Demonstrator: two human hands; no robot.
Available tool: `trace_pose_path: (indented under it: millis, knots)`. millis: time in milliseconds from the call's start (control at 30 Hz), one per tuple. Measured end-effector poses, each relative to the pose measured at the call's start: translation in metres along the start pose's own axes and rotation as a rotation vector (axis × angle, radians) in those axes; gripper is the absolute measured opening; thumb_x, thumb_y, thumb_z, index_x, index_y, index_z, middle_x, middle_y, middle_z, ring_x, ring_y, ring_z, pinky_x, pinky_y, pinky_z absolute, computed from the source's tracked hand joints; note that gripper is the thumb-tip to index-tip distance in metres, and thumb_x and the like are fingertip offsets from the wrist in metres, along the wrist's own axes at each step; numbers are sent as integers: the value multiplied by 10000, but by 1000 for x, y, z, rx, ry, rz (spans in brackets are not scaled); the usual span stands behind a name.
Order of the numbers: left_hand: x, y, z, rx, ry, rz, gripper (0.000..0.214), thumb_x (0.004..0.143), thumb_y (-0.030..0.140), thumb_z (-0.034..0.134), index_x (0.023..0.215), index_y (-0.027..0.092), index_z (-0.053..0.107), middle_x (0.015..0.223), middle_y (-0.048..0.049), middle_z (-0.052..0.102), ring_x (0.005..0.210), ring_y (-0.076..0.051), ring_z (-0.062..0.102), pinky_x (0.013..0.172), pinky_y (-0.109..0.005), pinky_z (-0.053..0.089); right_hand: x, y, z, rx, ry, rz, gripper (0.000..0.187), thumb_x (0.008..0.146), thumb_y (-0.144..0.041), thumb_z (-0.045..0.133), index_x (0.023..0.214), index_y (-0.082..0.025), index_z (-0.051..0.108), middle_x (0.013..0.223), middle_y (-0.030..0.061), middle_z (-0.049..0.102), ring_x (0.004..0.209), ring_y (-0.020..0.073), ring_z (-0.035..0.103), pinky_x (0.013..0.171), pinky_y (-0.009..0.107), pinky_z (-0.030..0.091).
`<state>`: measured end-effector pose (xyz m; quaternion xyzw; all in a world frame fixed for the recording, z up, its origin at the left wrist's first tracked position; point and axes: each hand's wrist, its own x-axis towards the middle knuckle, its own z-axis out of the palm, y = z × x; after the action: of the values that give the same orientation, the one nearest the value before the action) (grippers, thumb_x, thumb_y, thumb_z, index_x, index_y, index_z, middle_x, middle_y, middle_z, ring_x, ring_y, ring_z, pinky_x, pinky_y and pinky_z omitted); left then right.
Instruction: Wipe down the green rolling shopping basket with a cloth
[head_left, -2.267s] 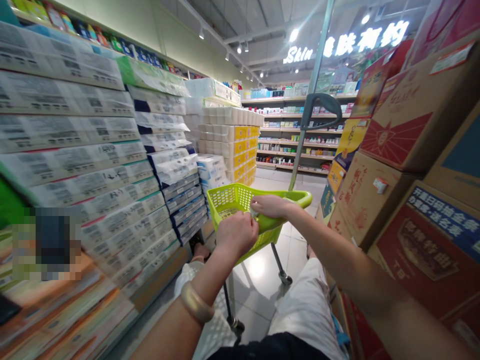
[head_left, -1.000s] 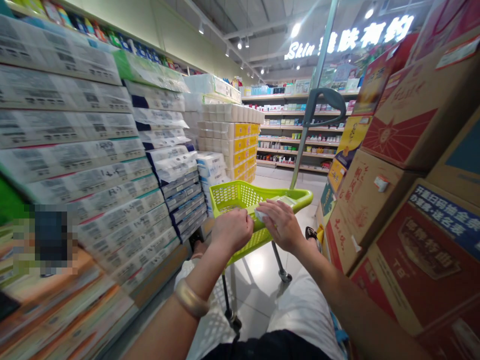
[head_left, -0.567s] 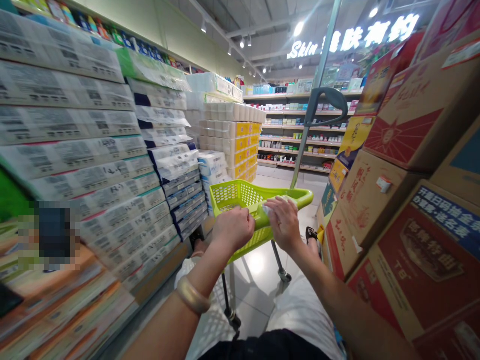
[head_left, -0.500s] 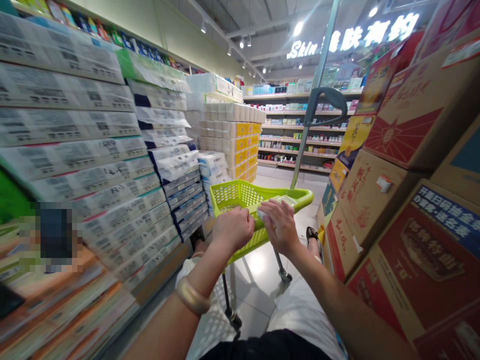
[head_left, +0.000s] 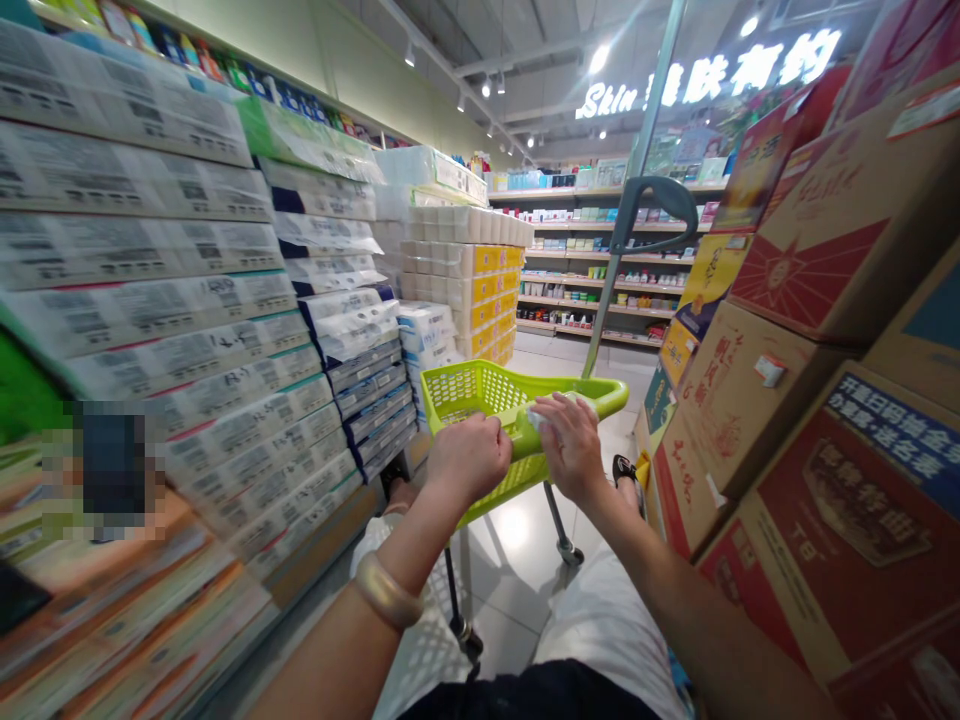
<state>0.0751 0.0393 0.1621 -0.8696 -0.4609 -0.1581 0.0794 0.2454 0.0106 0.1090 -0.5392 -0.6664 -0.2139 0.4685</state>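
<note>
A lime-green wheeled shopping basket (head_left: pixel 480 390) stands in the aisle in front of me, its grey handle (head_left: pixel 656 205) raised on a pole. My left hand (head_left: pixel 469 458) is closed in a fist on the basket's near rim. My right hand (head_left: pixel 571 445) lies over the rim with fingers pressed onto a white cloth or wipe (head_left: pixel 541 415), which shows only at the fingertips. A gold bangle (head_left: pixel 386 592) circles my left wrist.
Stacked tissue packs (head_left: pixel 187 330) wall the left side, with toilet-roll bundles (head_left: pixel 472 280) farther back. Cardboard cartons (head_left: pixel 817 330) are piled close on the right. Shelves of bottles (head_left: pixel 585 280) close the aisle's far end. My knees in white trousers (head_left: pixel 607 620) sit below.
My right hand has slid back and forth along the basket's rim with the white cloth under it. The left hand has kept its grip on the rim.
</note>
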Motion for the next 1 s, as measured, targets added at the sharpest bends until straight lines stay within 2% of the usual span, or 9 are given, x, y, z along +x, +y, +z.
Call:
trace_pose_path:
  millis: [100, 167, 300, 400, 533, 633, 733, 867, 1000]
  knots:
    - [-1, -1, -1, 2, -8, -6, 373, 900, 322, 290, 902, 184, 636, 898, -81, 657, 800, -221, 635, 672, -328, 442, 0, -9, -2, 33, -109, -144, 281, 927, -248, 402, 1120, -250, 606, 1196, 10, 634, 1217, 182, 500, 1096, 385, 259]
    - [-1, -1, -1, 2, -6, -6, 379, 901, 325, 286, 901, 184, 637, 897, -81, 655, 792, -222, 634, 669, -329, 440, 4, 3, -5, 39, -117, -123, 279, 927, -266, 404, 1104, -249, 619, 1171, 15, 647, 1200, 189, 515, 1072, 379, 301]
    - [0, 1, 0, -3, 9, 2, 381, 900, 329, 285, 880, 188, 638, 880, -75, 652, 768, -219, 631, 651, -326, 433, 16, 41, -8, -4, -16, 176, 328, 938, -332, 363, 1020, -221, 660, 1067, 53, 685, 1118, 233, 564, 1000, 417, 376]
    - [1, 1, 2, -8, 7, 3, 383, 900, 327, 282, 886, 189, 639, 889, -76, 652, 776, -215, 629, 664, -323, 431, 20, 44, -6, -52, -9, 306, 352, 937, -338, 348, 1005, -212, 669, 1055, 65, 689, 1110, 253, 564, 998, 454, 365]
    - [0, 0, 1, -4, -7, 0, 382, 899, 324, 283, 910, 182, 637, 903, -86, 650, 797, -217, 628, 678, -324, 431, 17, 5, -3, -15, -127, 118, 295, 931, -304, 397, 1065, -253, 654, 1164, 20, 660, 1194, 228, 517, 1084, 450, 264]
    - [-1, -2, 1, 5, 6, 4, 376, 898, 322, 282, 891, 187, 633, 881, -77, 652, 775, -218, 630, 645, -321, 425, 21, -15, -6, 47, -245, -9, 277, 929, -291, 420, 1082, -265, 650, 1156, 4, 666, 1128, 194, 564, 1048, 383, 327]
    - [-1, -3, 2, 6, 20, 6, 374, 899, 325, 284, 871, 192, 632, 865, -71, 652, 760, -214, 630, 639, -317, 421, 32, -2, -12, 40, -296, 30, 277, 933, -305, 418, 1055, -254, 662, 1082, 12, 693, 1011, 185, 617, 944, 331, 415]
    - [0, -1, 2, -9, 15, -2, 374, 899, 329, 289, 878, 191, 637, 880, -75, 649, 767, -210, 627, 658, -318, 425, 46, 31, -17, -65, -325, 247, 300, 939, -315, 397, 1006, -242, 680, 1038, 33, 705, 974, 207, 634, 856, 319, 451]
    - [0, 1, 2, -13, 6, -10, 380, 898, 331, 288, 889, 187, 640, 892, -81, 649, 772, -215, 629, 663, -323, 429, 46, 22, -14, -113, -366, 216, 288, 935, -294, 400, 1008, -244, 674, 1037, 34, 701, 977, 195, 626, 885, 316, 428]
